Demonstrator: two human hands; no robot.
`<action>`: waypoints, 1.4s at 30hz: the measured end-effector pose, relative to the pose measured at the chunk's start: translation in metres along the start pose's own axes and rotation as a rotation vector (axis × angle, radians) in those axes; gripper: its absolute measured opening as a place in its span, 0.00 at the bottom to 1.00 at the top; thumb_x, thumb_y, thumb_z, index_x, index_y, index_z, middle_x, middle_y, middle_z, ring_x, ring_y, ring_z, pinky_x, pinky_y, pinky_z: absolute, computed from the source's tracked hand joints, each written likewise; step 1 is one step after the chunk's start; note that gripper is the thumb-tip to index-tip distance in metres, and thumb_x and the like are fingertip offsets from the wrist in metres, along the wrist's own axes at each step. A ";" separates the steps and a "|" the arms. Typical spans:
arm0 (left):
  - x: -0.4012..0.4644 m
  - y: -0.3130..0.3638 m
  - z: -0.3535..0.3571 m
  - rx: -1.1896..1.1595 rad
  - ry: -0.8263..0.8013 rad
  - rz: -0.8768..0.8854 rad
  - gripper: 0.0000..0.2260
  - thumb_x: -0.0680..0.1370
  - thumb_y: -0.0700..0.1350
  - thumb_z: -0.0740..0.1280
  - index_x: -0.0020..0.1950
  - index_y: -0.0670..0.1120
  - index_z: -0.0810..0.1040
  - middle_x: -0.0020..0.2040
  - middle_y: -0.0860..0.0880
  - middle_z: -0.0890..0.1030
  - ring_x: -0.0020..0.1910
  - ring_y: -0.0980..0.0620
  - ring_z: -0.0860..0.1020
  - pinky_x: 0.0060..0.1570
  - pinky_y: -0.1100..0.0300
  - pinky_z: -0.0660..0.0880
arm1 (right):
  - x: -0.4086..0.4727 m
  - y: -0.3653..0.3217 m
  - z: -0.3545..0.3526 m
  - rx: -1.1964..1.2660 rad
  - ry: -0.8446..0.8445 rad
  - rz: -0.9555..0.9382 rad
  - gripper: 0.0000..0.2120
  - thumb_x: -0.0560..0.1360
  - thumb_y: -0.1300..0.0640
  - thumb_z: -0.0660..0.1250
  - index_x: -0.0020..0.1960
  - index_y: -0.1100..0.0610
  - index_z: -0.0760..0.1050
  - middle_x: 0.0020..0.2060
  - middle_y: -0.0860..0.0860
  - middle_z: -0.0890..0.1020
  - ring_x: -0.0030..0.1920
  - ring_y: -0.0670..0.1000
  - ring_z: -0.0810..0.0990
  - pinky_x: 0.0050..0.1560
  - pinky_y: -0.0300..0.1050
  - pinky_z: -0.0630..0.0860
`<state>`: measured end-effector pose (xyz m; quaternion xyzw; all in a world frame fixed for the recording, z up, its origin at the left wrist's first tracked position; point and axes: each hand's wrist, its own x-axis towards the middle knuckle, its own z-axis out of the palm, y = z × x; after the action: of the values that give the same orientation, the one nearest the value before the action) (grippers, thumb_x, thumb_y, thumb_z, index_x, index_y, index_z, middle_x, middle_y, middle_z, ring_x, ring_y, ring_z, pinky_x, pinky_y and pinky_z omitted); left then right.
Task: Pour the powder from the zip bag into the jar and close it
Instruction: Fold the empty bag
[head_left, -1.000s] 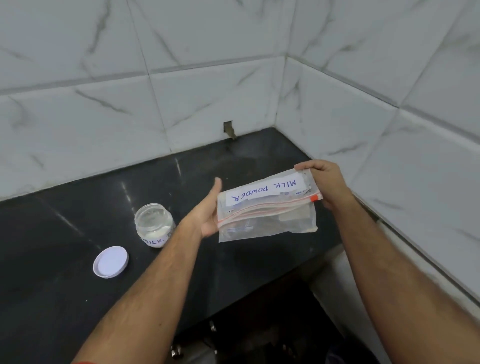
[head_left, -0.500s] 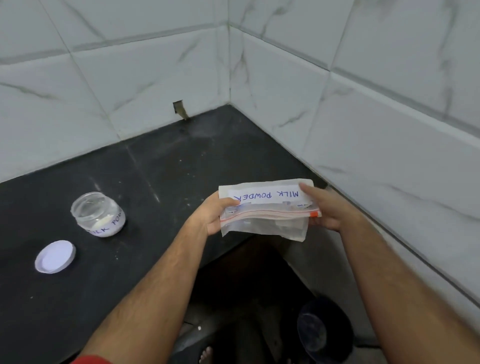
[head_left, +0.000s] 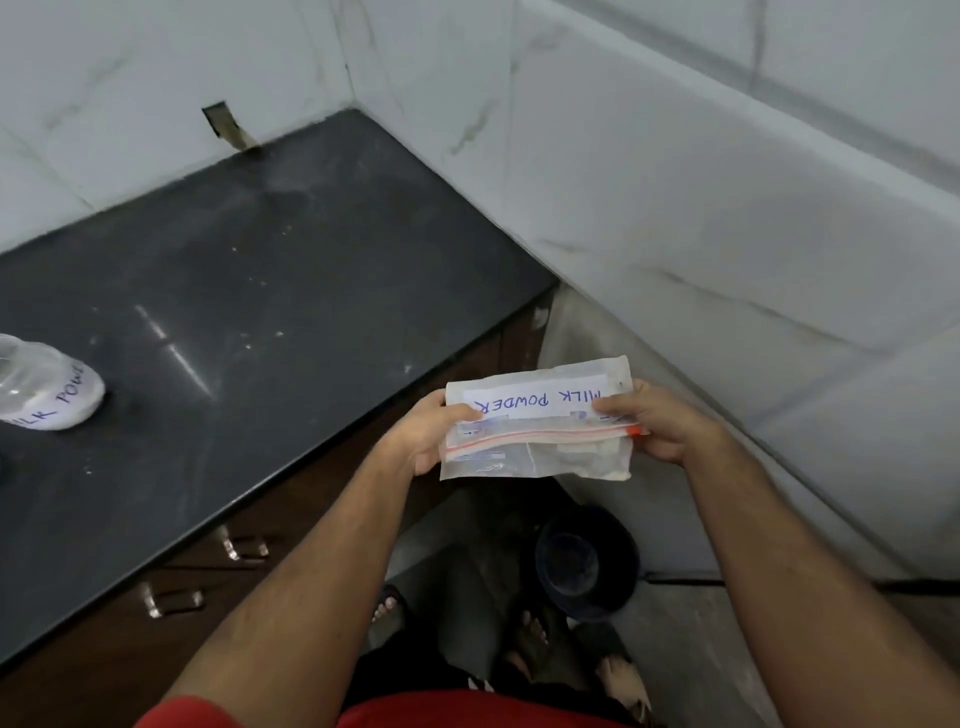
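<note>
Apparently mostly poured, the near-empty zip bag (head_left: 537, 423) is pinched at its ends by left hand (head_left: 423, 439) and right hand (head_left: 657, 423), while the uncapped jar (head_left: 44, 387), well left, awaits closing.

the jar (head_left: 44, 387) stands on the counter (head_left: 249, 312) at far left; the zip bag (head_left: 540, 421) hangs right of it, past the counter's edge.

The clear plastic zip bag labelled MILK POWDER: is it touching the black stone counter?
Apart. In the head view both hands hold the zip bag in the air past the counter edge.
</note>
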<state>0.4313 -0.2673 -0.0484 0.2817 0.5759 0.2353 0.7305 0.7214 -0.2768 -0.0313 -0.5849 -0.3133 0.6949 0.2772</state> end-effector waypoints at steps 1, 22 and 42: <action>0.005 -0.006 0.003 -0.002 0.010 -0.017 0.21 0.77 0.34 0.68 0.70 0.40 0.71 0.62 0.37 0.82 0.61 0.36 0.81 0.62 0.38 0.76 | 0.000 0.007 -0.005 -0.003 0.021 0.006 0.13 0.76 0.70 0.65 0.59 0.63 0.79 0.49 0.58 0.87 0.46 0.58 0.85 0.58 0.59 0.77; 0.140 -0.231 0.121 -0.280 0.102 -0.474 0.30 0.70 0.61 0.75 0.64 0.41 0.79 0.58 0.40 0.84 0.55 0.41 0.84 0.55 0.46 0.81 | 0.080 0.263 -0.005 0.504 0.744 0.228 0.19 0.72 0.72 0.68 0.62 0.62 0.76 0.51 0.61 0.84 0.45 0.62 0.84 0.32 0.51 0.82; 0.318 -0.424 0.112 0.470 0.016 -0.398 0.30 0.74 0.40 0.74 0.75 0.45 0.70 0.69 0.43 0.77 0.66 0.44 0.76 0.61 0.50 0.77 | 0.197 0.460 -0.108 0.050 0.515 0.650 0.11 0.73 0.70 0.69 0.45 0.54 0.79 0.46 0.56 0.82 0.44 0.58 0.81 0.27 0.46 0.80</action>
<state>0.6201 -0.3800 -0.5436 0.3227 0.6642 -0.0495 0.6725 0.7877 -0.4152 -0.5196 -0.8010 -0.0158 0.5848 0.1269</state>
